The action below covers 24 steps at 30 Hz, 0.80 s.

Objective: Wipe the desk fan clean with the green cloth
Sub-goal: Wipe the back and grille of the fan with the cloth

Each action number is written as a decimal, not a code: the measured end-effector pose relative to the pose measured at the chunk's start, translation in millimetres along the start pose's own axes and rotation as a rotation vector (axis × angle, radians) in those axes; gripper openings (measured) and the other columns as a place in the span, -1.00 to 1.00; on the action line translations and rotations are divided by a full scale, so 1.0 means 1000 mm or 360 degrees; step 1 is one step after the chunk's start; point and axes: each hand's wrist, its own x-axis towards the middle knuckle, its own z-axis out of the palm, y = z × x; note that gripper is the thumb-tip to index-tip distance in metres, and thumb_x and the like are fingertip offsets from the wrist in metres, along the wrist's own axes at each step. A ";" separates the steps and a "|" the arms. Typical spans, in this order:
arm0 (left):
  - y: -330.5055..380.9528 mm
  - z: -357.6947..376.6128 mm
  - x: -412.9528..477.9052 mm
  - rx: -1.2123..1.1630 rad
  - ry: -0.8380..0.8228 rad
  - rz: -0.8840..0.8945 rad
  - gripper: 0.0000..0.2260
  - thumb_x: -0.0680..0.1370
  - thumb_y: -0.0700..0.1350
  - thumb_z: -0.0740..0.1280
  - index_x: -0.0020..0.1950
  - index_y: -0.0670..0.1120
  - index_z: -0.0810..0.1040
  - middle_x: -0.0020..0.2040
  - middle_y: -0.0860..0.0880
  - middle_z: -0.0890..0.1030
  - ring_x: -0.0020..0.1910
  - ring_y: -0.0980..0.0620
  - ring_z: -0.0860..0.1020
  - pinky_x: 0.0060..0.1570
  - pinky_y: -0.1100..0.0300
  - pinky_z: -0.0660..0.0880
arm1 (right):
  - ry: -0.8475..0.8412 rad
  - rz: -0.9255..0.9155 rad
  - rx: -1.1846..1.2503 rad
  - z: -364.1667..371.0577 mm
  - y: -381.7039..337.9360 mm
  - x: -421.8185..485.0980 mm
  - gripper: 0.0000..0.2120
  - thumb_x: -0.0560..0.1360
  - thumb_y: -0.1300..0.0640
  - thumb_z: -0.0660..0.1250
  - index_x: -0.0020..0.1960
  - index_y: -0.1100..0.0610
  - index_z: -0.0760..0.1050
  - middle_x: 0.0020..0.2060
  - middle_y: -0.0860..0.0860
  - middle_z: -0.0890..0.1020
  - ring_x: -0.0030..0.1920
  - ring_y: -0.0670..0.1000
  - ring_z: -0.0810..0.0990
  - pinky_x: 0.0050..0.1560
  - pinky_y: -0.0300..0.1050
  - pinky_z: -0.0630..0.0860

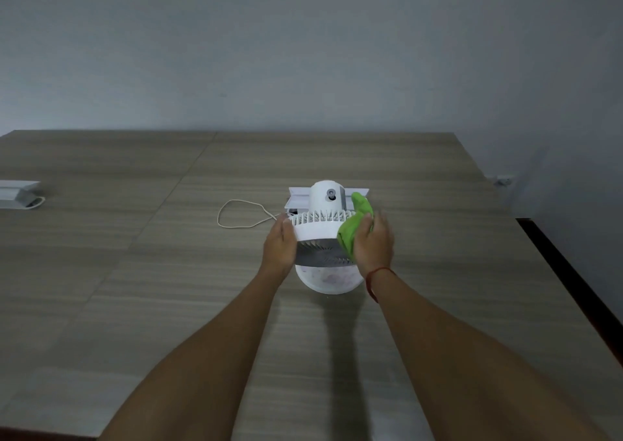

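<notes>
- Fan (320, 230), white, sits at the middle of the frame on the table (168, 272), its round base nearest the camera.
- Left hand (279, 248) presses flat against the fan's left rim, fingers released and straight.
- Right hand (372, 243) pins the cloth (352, 228) against the right rim, fingers grasping it.
- Cord (236, 213) loops left of the fan.
</notes>
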 end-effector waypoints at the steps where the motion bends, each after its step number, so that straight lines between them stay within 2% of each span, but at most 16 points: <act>1: 0.006 0.002 0.000 0.0048 0.0031 0.0020 -0.57 0.64 0.02 0.01 0.38 -0.12 0.46 0.34 -0.08 0.53 0.39 -0.10 0.43 0.39 0.10 0.33 | -0.0009 0.0021 0.0029 0.001 -0.001 0.001 -0.55 0.63 0.05 -0.01 0.46 0.20 0.26 0.48 0.13 0.30 0.49 0.15 0.24 0.47 0.09 0.18; 3: 0.014 0.008 0.003 0.0202 0.0045 0.0133 -0.45 0.57 0.14 -0.03 0.41 -0.08 0.45 0.45 -0.12 0.44 0.48 -0.10 0.33 0.47 -0.05 0.26 | 0.0020 -0.0083 0.0018 0.002 -0.005 0.000 -0.53 0.61 0.03 -0.02 0.46 0.16 0.27 0.46 0.12 0.35 0.47 0.14 0.29 0.46 0.11 0.22; 6: 0.017 0.012 0.010 0.0407 0.0005 0.0222 -0.45 0.56 0.12 -0.04 0.42 -0.07 0.44 0.48 -0.15 0.39 0.52 -0.12 0.25 0.47 -0.07 0.24 | 0.0009 -0.0426 -0.0140 0.003 -0.011 -0.009 -0.52 0.59 0.04 -0.03 0.44 0.16 0.31 0.41 0.14 0.42 0.44 0.15 0.33 0.42 0.08 0.26; 9: 0.009 0.011 0.013 0.0462 0.0024 0.0346 -0.46 0.59 0.15 -0.09 0.34 -0.09 0.46 0.28 -0.20 0.48 0.31 -0.22 0.43 0.27 -0.17 0.41 | -0.0114 -0.0726 -0.0327 0.003 -0.013 -0.014 -0.52 0.57 0.02 -0.05 0.40 0.13 0.38 0.45 0.03 0.39 0.50 0.08 0.25 0.45 0.02 0.17; 11: 0.003 0.013 0.015 0.0491 0.0009 0.0365 -0.49 0.61 0.16 -0.11 0.25 -0.10 0.45 0.17 -0.20 0.48 0.17 -0.20 0.46 0.16 -0.17 0.45 | -0.0153 -0.0768 -0.0414 0.003 -0.008 -0.012 -0.52 0.56 -0.03 -0.03 0.38 0.08 0.38 0.47 -0.01 0.35 0.53 0.05 0.19 0.48 0.04 0.13; 13: -0.001 0.016 0.017 0.0499 -0.0008 0.0338 -0.46 0.61 0.20 -0.14 0.27 -0.09 0.44 0.23 -0.24 0.46 0.23 -0.23 0.43 0.20 -0.18 0.43 | -0.0111 -0.0663 -0.0417 0.004 0.002 -0.010 -0.54 0.54 -0.09 0.03 0.36 0.04 0.39 0.48 -0.01 0.33 0.54 0.06 0.16 0.48 0.11 0.14; 16: -0.005 0.019 0.021 0.0563 -0.0025 0.0365 -0.41 0.60 0.24 -0.18 0.36 -0.05 0.40 0.33 -0.26 0.43 0.35 -0.25 0.35 0.30 -0.18 0.36 | -0.0032 -0.0290 -0.0185 0.002 0.006 -0.007 -0.55 0.50 -0.16 0.06 0.29 -0.02 0.43 0.49 -0.02 0.30 0.52 0.08 0.17 0.45 0.22 0.19; 19: -0.009 0.019 0.023 0.0566 -0.0030 0.0385 -0.39 0.59 0.27 -0.20 0.39 -0.03 0.38 0.37 -0.24 0.42 0.42 -0.24 0.31 0.36 -0.18 0.31 | 0.0009 -0.0002 0.0190 0.008 0.011 0.002 -0.55 0.47 -0.13 0.04 0.23 -0.03 0.50 0.43 -0.01 0.40 0.45 0.06 0.30 0.44 0.15 0.24; 21: -0.010 0.019 0.021 0.0567 -0.0013 0.0374 -0.39 0.58 0.26 -0.20 0.44 0.00 0.35 0.46 -0.18 0.37 0.51 -0.19 0.21 0.45 -0.14 0.23 | 0.0057 0.0157 0.0450 0.007 0.015 0.008 -0.64 0.50 -0.06 0.05 0.02 0.06 0.55 0.20 0.09 0.59 0.21 0.10 0.50 0.23 0.00 0.41; 22: -0.009 0.019 0.020 0.0567 -0.0006 0.0367 -0.39 0.57 0.24 -0.18 0.47 0.01 0.32 0.50 -0.14 0.33 0.55 -0.15 0.16 0.49 -0.12 0.18 | 0.0051 0.0253 0.0542 0.005 0.016 0.010 -0.70 0.53 0.01 0.05 -0.09 0.10 0.52 0.04 0.13 0.62 0.05 0.10 0.52 0.07 -0.08 0.42; 24: -0.007 0.020 0.018 0.0557 0.0003 0.0370 -0.39 0.57 0.22 -0.17 0.51 0.01 0.29 0.54 -0.10 0.28 0.58 -0.08 0.10 0.52 -0.08 0.14 | 0.0036 0.0463 0.0757 0.002 0.023 0.020 -0.73 0.56 0.12 0.05 -0.19 0.15 0.46 -0.17 0.12 0.55 -0.09 0.06 0.47 -0.08 -0.14 0.35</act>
